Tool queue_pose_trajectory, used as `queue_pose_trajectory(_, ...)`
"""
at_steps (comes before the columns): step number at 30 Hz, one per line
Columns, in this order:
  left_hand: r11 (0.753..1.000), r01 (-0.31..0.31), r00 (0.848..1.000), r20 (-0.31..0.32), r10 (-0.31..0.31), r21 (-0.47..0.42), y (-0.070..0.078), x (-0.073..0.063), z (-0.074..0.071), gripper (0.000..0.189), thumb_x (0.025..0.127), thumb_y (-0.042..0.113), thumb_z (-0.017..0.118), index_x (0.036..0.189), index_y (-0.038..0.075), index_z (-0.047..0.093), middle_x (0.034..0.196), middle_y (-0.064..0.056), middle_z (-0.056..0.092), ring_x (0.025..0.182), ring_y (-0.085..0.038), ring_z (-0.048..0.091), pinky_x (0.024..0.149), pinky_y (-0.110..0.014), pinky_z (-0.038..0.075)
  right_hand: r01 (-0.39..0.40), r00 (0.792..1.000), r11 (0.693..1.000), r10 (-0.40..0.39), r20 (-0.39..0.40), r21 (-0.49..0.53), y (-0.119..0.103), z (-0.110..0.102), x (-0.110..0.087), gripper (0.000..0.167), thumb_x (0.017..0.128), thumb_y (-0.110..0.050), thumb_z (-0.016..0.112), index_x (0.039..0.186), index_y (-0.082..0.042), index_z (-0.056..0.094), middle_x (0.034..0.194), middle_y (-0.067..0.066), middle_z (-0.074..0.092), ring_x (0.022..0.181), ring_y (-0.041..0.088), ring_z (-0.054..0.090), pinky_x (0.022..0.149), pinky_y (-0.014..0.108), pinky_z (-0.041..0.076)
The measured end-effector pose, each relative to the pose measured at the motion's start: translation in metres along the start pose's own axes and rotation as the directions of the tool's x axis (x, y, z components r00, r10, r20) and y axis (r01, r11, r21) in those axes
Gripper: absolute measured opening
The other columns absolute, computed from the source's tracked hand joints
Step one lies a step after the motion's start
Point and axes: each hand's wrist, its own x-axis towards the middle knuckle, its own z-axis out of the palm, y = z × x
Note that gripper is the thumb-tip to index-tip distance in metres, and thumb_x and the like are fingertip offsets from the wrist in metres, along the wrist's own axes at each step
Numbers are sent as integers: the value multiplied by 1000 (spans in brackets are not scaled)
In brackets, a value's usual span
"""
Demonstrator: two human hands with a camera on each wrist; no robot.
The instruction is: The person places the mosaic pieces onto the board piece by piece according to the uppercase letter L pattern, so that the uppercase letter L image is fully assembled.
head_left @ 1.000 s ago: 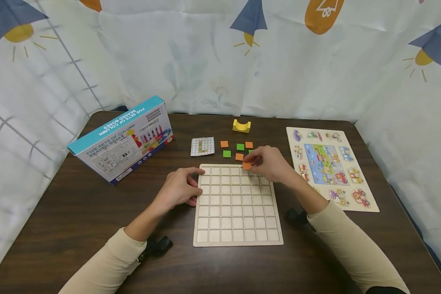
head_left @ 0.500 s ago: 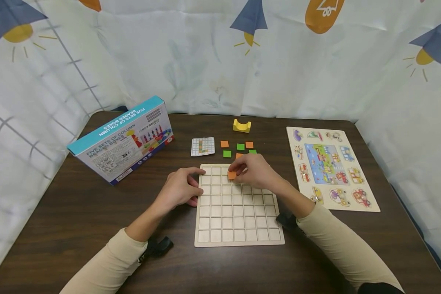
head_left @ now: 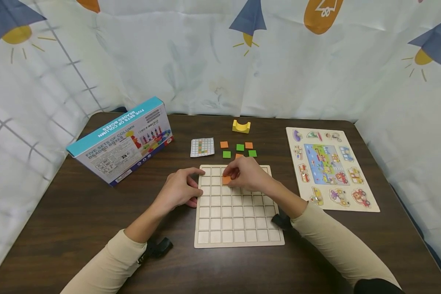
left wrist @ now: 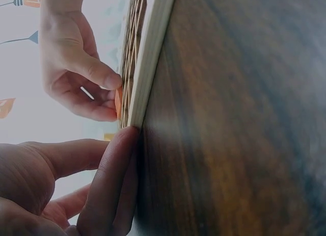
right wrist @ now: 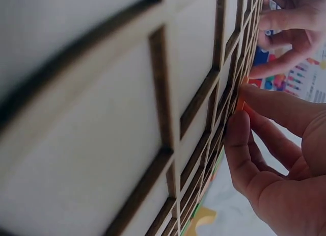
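My right hand (head_left: 247, 174) pinches an orange square tile (head_left: 226, 180) between thumb and fingertips, low over the upper part of a wooden grid board (head_left: 239, 239). In the right wrist view the tile (right wrist: 241, 101) shows as a thin orange edge against the grid; whether it sits inside a cell I cannot tell. My left hand (head_left: 180, 187) lies at the board's left side, index finger and thumb touching its edge near the upper corner. The left wrist view has a finger against the board's rim (left wrist: 153, 57). Behind the board lie loose green tiles (head_left: 240, 147) and orange tiles (head_left: 224, 144).
A small printed grid card (head_left: 202, 147) lies behind the board, and a yellow arched block (head_left: 241, 126) stands farther back. At left is a blue-topped box (head_left: 125, 143). On the right lies a picture puzzle board (head_left: 338, 200). A patterned cloth (head_left: 206, 73) hangs behind the table.
My right hand has carried the orange tile from the board's back edge leftward and toward me, over the second row of cells. My left hand stays at the board's edge.
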Motion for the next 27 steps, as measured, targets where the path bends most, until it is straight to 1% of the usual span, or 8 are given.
queue_pose_trajectory(7, 1000, 0, 1000, 2, 0, -7, 0, 0, -1, 58, 85, -1, 80, 139, 13, 64, 99, -17, 64, 57, -19, 72, 54, -37, 66, -9, 1000, 1000, 9, -1, -15, -3, 2, 2, 22, 82, -4, 85, 102, -11, 81, 92, -1, 73, 85, 12, 63, 73, 24, 57)
queue_pose_trajectory(12, 1000, -1, 1000, -1, 1, 1, -1, 0, 0, 58, 86, -1, 80, 140, 13, 63, 98, -17, 65, 57, -19, 72, 54, -37, 66, 3, 1000, 1000, -3, 0, -16, -3, 3, 3, 22, 82, -4, 85, 102, -10, 80, 92, 0, 73, 84, 12, 63, 73, 24, 57)
queue_pose_trajectory(18, 1000, 9, 1000, -18, -9, -7, -3, 0, 1, 58, 85, -1, 80, 139, 14, 64, 99, -16, 65, 57, -20, 72, 53, -37, 66, 16, 1000, 1000, -16, 13, -25, -2, 4, 5, 23, 81, -5, 86, 103, -10, 80, 93, 1, 72, 85, 13, 63, 74, 25, 58)
queue_pose_trajectory(23, 1000, 8, 1000, -15, -8, -24, -2, 0, 1, 58, 84, -2, 80, 138, 14, 65, 98, -16, 65, 56, -20, 72, 53, -37, 66, 7, 999, 1000, -6, 32, -30, -5, -2, 4, 26, 80, -8, 87, 105, -10, 79, 96, 2, 72, 85, 12, 64, 74, 25, 58)
queue_pose_trajectory(27, 999, 9, 1000, -8, -9, -31, -1, 0, 0, 59, 84, -3, 80, 138, 13, 65, 98, -17, 65, 56, -20, 72, 53, -38, 66, -5, 1000, 1000, 6, 24, -25, -6, -12, 5, 29, 82, -11, 86, 110, -10, 79, 102, 5, 74, 91, 16, 66, 77, 30, 59)
